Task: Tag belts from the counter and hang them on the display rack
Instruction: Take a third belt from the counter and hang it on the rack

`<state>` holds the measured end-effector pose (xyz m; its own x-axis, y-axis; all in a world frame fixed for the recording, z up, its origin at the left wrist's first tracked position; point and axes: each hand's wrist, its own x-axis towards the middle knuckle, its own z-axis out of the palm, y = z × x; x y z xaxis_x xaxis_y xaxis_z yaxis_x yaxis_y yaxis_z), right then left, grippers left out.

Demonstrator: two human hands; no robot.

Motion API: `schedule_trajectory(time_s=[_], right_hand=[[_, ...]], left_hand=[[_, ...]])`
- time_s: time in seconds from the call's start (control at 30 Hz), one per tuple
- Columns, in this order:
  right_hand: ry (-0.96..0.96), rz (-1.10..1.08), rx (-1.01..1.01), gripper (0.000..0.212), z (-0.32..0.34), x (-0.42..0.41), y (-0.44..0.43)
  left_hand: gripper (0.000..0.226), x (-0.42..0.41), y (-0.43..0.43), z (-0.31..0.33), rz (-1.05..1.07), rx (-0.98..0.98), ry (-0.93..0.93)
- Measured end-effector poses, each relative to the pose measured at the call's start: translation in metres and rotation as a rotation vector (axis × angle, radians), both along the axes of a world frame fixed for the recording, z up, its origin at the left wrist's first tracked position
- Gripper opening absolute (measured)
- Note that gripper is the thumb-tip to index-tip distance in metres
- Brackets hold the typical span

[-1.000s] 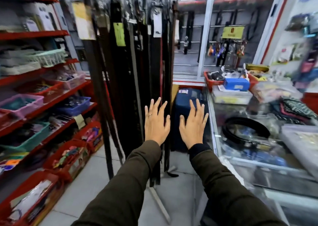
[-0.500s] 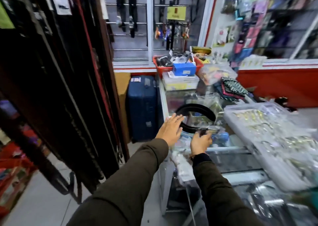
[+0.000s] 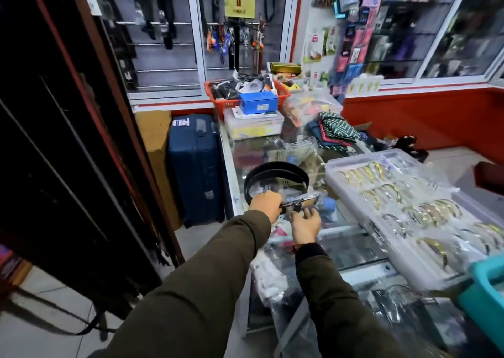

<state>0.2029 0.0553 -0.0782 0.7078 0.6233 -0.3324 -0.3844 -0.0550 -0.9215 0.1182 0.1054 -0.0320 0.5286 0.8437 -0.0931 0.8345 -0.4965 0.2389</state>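
A black belt [image 3: 275, 171] lies coiled in a loop on the glass counter [image 3: 351, 237], its buckle end [image 3: 300, 203] pointing right. My left hand [image 3: 266, 202] is closed on the strap just behind the buckle. My right hand [image 3: 305, 222] sits under the buckle end, fingers curled up at it; whether it grips is unclear. The display rack [image 3: 68, 139], full of dark hanging belts, stands at the left. No tag is visible in either hand.
A clear tray of gold bangles [image 3: 409, 207] fills the counter's right side. A red basket [image 3: 226, 103], a blue box [image 3: 257, 101] and folded cloth [image 3: 335, 131] sit at its far end. A navy suitcase [image 3: 195, 167] stands between rack and counter.
I turned from the rack to the counter. Both hands went from open in front of the hanging belts to the coiled belt, and my left hand closed on the strap by the buckle.
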Motion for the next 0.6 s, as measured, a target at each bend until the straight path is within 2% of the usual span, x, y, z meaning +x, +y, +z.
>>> schedule_trajectory(time_s=[0.13, 0.2, 0.37, 0.43, 0.6], right_hand=[[0.208, 0.024, 0.129, 0.046, 0.008, -0.004, -0.006], [0.211, 0.136, 0.135, 0.042, 0.016, -0.013, -0.008], [0.127, 0.264, 0.268, 0.044, 0.042, -0.045, -0.011], [0.034, 0.317, 0.306, 0.044, 0.053, -0.058, -0.012], [-0.194, 0.459, 0.362, 0.037, 0.077, -0.094, -0.017]], left_hand=[[0.028, -0.024, -0.008, -0.004, 0.089, -0.020, -0.265], [0.027, -0.037, -0.013, -0.002, 0.154, -0.035, -0.402], [0.028, -0.071, -0.025, 0.017, 0.302, -0.071, -0.723], [0.029, -0.088, -0.033, 0.024, 0.348, -0.060, -0.834], [0.035, -0.130, -0.063, 0.038, 0.387, 0.067, -0.945]])
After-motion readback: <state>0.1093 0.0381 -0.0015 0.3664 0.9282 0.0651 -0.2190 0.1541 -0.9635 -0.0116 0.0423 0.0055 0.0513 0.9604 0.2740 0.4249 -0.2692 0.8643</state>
